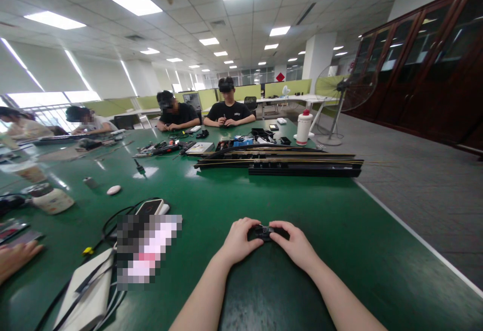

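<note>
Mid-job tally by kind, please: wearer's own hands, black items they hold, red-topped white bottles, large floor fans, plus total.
Left hand and right hand: 2
Small black item: 1
Red-topped white bottle: 1
Large floor fan: 1
Total: 5
</note>
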Motion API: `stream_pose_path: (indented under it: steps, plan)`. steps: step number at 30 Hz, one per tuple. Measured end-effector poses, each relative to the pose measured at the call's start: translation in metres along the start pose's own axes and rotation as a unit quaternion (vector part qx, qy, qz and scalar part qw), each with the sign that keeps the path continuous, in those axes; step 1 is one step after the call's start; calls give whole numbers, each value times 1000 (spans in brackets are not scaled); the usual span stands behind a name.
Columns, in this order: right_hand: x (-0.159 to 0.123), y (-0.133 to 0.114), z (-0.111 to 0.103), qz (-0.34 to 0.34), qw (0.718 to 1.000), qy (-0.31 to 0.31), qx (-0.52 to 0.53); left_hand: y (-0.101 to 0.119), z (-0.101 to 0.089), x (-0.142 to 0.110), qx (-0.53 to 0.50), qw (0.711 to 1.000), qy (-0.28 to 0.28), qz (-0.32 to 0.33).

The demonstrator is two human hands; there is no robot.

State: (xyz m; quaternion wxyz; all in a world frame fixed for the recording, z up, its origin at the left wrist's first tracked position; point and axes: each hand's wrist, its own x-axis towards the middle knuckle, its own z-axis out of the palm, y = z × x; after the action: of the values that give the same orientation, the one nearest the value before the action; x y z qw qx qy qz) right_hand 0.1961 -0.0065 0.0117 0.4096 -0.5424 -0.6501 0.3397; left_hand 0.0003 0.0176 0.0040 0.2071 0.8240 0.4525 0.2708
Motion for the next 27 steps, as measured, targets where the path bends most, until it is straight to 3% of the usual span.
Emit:
stream_pose_path:
  steps: [11, 27]
  plan:
    - [6, 1, -1, 59, 976, 54, 201, 2, -1, 1, -5, 1000, -5, -13]
    - [8, 4, -3, 114, 917, 143, 355, 3, -2, 0, -8, 1000, -4, -16]
